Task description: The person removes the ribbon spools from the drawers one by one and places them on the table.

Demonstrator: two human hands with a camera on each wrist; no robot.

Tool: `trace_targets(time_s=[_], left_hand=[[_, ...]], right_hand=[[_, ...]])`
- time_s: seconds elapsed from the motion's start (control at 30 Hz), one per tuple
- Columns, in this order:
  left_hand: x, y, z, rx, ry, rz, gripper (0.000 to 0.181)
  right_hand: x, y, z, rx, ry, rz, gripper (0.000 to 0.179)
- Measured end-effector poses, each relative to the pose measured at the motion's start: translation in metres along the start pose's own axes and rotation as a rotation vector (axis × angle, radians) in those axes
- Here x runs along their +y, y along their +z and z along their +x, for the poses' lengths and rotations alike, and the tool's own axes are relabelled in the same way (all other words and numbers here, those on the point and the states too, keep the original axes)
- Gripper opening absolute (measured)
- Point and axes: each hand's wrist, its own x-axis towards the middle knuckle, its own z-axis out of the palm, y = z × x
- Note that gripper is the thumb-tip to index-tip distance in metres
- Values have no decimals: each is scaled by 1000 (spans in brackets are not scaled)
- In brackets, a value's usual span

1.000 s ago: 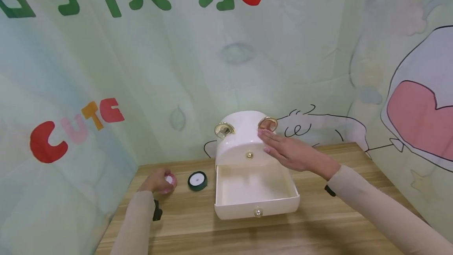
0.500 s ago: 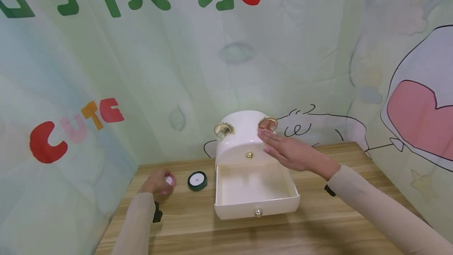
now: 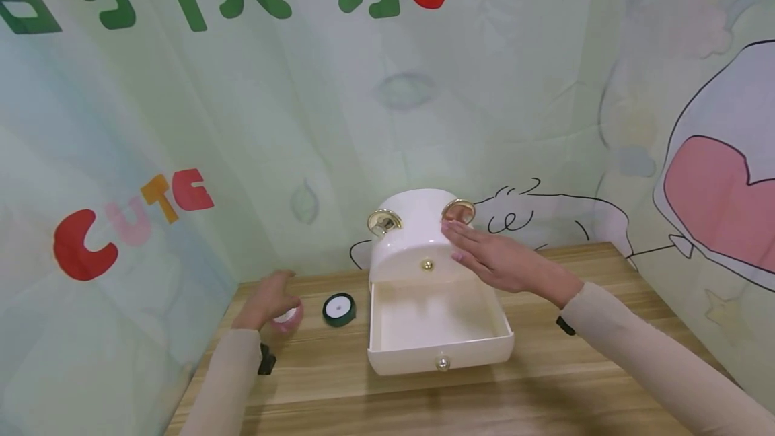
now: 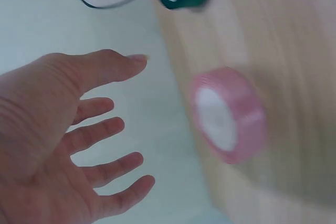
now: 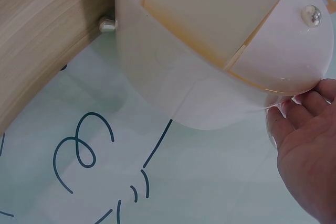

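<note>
A roll of pink ribbon point(image 4: 231, 115) with a white core lies on the wooden table at the left. My left hand point(image 3: 266, 300) is just above and beside it, fingers spread and apart from the roll in the left wrist view. To its right lies a dark green ribbon roll point(image 3: 339, 309). The white storage box point(image 3: 418, 241) has round gold-rimmed ears, and its lower drawer point(image 3: 438, 318) is pulled out, nothing lying in it. My right hand point(image 3: 502, 262) rests with straight fingers on the box's top near the right ear point(image 3: 458, 211).
The wooden table point(image 3: 327, 399) meets a printed curtain point(image 3: 327, 153) behind and at both sides. A small silver knob point(image 3: 443, 363) sticks out from the drawer front.
My left hand has let go of the pink ribbon roll and risen away from it, fingers opening. The right hand and the box stay where they were.
</note>
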Motion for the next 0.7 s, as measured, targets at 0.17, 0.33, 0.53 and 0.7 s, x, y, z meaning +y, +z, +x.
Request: trace_targets(time_s=[0.17, 0.33, 0.53, 0.7], left_hand=[[26, -13, -10, 49, 57, 63, 60], [56, -21, -27, 106, 125, 111, 56], [88, -23, -49, 240, 275, 106, 45], [113, -22, -66, 299, 329, 105, 38]], right_hand=[[0, 0, -1, 0, -3, -5, 59], [0, 2, -1, 0, -8, -13, 59], [0, 1, -1, -5, 0, -7, 59], [1, 1, 0, 2, -4, -6, 60]])
